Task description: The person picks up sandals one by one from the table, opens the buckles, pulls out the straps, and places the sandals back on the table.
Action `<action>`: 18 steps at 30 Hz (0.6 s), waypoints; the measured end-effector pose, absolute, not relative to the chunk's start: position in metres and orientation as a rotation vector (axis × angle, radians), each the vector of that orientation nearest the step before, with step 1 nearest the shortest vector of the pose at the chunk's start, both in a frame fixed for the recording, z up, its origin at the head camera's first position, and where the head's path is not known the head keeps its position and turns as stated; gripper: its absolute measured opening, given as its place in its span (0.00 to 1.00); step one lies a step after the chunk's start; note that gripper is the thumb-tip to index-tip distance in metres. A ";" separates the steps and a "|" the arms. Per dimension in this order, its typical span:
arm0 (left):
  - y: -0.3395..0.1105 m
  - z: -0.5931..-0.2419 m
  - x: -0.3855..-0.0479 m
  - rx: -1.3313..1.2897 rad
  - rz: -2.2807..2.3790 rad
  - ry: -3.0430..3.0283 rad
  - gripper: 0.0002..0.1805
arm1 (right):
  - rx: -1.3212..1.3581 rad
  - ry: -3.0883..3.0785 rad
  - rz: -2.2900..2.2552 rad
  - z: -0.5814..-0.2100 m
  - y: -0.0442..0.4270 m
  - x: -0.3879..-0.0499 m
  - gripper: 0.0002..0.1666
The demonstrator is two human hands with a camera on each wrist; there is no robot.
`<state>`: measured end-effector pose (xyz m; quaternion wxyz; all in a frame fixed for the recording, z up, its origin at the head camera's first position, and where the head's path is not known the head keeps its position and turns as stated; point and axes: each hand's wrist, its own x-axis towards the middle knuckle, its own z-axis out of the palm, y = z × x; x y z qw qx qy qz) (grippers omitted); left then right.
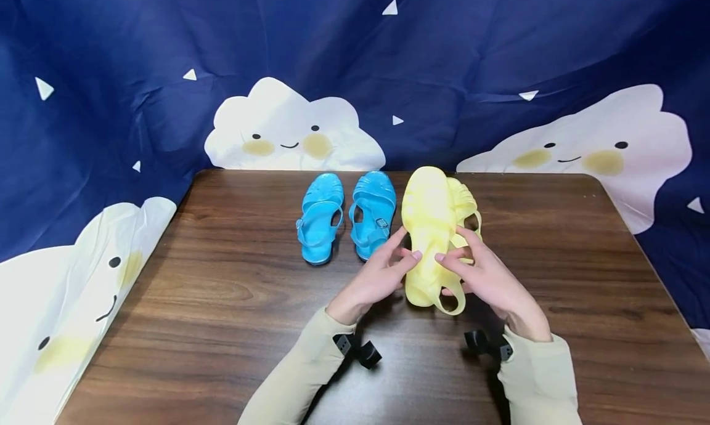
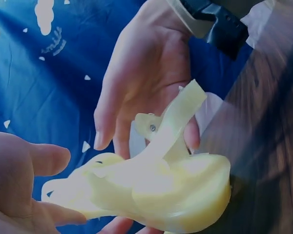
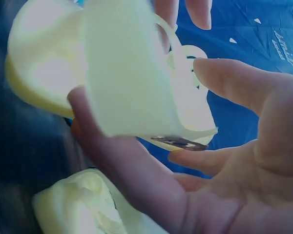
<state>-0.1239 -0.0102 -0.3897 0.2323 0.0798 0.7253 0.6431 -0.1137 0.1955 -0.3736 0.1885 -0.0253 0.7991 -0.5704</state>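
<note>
A yellow sandal [image 1: 429, 218] is held up between both hands, its toe end toward the far edge. My left hand [image 1: 383, 271] holds its left side, thumb over the top and fingers at the edge and beneath. On the other side, my right hand [image 1: 496, 277] holds it near the heel strap [image 3: 129, 73], a finger passing below the strap in the right wrist view. Behind and partly hidden by it lies a second yellow sandal [image 1: 466, 200]. The left wrist view shows the held sandal [image 2: 185, 195] tilted, with its buckle strap sticking up.
Two blue sandals [image 1: 318, 228] stand side by side, left of the yellow ones, toes toward the back. The brown wooden table [image 1: 222, 302] ends at a dark blue curtain [image 1: 333, 37] with cloud prints. Small black cameras [image 1: 368, 355] hang at both wrists.
</note>
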 end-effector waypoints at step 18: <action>0.036 -0.376 -0.119 0.179 1.799 2.174 0.34 | 0.006 2.417 -1.599 -0.361 0.212 -0.113 0.52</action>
